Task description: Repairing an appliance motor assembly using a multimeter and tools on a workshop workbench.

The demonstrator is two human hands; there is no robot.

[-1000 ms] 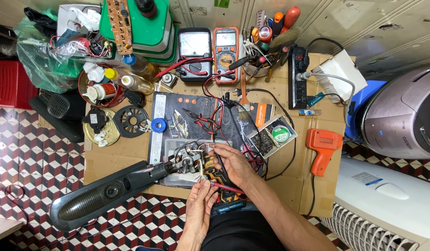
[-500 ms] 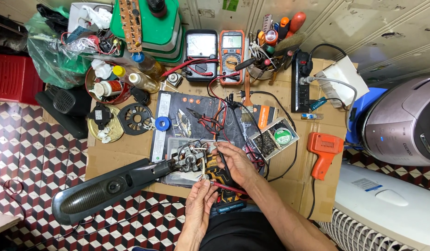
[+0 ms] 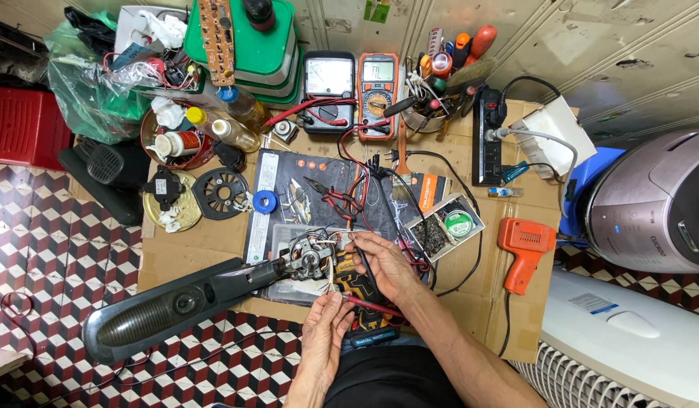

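Two probes are being worked on the small motor [image 3: 308, 261], which sits on the dark mat [image 3: 289, 177] near the table's front edge, at the end of a long grey housing [image 3: 164, 313]. The red probe [image 3: 368, 306] is pinched in the left hand [image 3: 327, 332]; the black probe [image 3: 362, 264] is held by the right hand [image 3: 387, 264], so a continuity check seems underway. Steady tip contact is needed next. Compared with a second ago, barely anything's been moved, only the view shifted.
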